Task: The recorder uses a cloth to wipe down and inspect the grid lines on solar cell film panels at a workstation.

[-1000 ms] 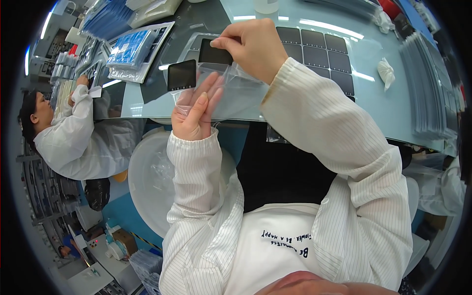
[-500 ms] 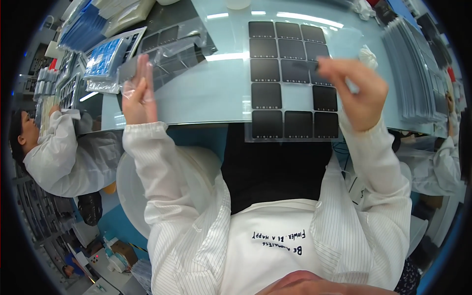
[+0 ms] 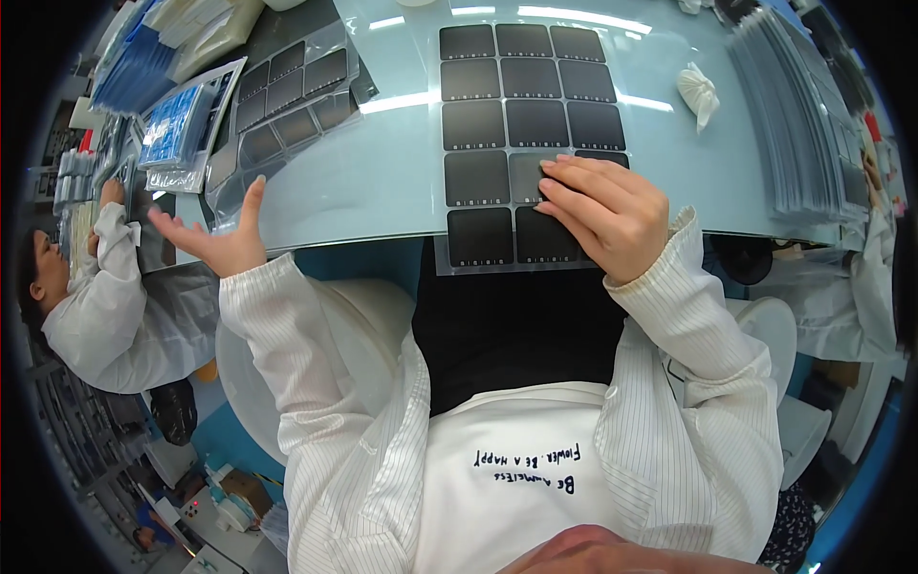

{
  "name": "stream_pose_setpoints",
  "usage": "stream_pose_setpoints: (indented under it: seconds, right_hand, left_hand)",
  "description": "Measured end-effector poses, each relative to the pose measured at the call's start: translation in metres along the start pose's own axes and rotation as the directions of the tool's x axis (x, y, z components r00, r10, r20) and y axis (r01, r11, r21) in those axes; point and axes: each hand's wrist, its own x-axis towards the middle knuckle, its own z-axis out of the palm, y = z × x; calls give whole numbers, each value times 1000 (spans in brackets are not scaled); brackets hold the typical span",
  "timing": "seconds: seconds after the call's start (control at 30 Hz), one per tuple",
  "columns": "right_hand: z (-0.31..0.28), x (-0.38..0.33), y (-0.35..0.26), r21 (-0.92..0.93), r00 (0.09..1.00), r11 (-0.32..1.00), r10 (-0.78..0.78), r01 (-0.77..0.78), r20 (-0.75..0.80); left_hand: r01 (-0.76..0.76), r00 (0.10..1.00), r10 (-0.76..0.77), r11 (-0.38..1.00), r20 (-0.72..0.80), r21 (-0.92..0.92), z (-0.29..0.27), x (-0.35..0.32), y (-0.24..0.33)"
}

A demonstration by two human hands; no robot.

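A clear sheet carries several dark, round-cornered square panels in rows of three. My right hand reaches over its lower right part, fingers close together. The fingertips press the right side of a greyer square panel in the middle of the fourth row. My thumb is hidden, and the hand covers part of the panels at the right. My left hand is off to the left, palm turned up, fingers spread and nothing in them. Close by lies a clear sheet of dark panels, crumpled at its lower end.
A thick stack of clear sheets stands at the right. A knotted white bag lies before it. Blue wrapped packs and piled sheets crowd the left. A co-worker sits at the far left.
My right hand has come down with a panel onto the gap in the fourth row. My left hand has moved left and opened; the clear film it held is gone from it.
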Motion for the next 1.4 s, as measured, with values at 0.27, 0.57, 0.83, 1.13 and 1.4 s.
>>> stream_pose_setpoints:
  seconds: [0.27,0.57,0.83,1.13,1.4]
  right_hand:
    - [5,-2,4,-32,1000,999,7,-8,-14]
    - [-10,-3,7,-26,995,1000,2,0,95]
    - [-86,-15,67,-109,883,891,408,-440,-232]
    - [-89,-8,102,-21,672,693,692,-721,-262]
    - [-67,3,120,-143,762,749,644,-647,-74]
  left_hand:
    - [-315,945,267,901,190,298,-20,-9,-9]
    - [-536,486,626,765,610,-357,5,-67,95]
    - [-697,379,532,703,757,-145,33,-71,117]
    - [-648,412,579,729,704,-219,76,-56,108]
    - [-590,439,578,763,688,-264,76,-56,105]
